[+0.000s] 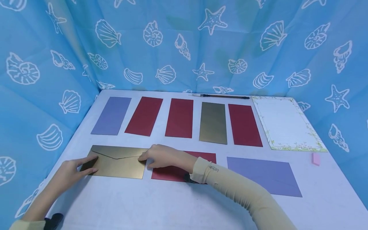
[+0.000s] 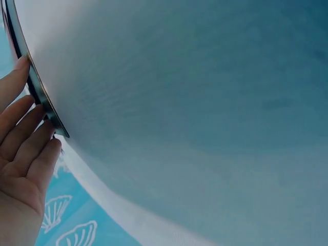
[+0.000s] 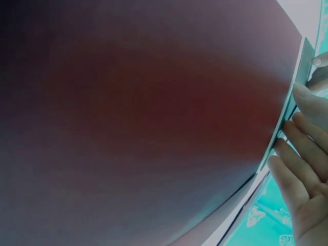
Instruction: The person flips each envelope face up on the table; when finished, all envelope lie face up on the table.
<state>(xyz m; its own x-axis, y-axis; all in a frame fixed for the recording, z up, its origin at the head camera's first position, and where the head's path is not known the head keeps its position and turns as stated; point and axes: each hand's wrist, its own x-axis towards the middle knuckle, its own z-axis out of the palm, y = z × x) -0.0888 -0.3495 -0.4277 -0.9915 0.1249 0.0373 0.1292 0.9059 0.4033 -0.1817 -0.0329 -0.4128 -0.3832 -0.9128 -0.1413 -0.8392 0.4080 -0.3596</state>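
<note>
Two hands are touching the gold envelope lying flap-up on the white worktop: left hand and right hand pressing opposite ends, fingers straight, beside a red envelope.

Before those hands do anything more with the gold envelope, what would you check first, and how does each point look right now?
1. Left hand touching the gold envelope at its left end: ok.
2. Right hand touching its right end: ok.
3. Envelope lying flat on the table: ok.
4. Flap closed: ok by the head view; whether it is sealed, cannot tell.
5. Red envelope free of the right forearm: not ok, the arm lies across it.
6. Anything inside the gold envelope: cannot tell.
</note>
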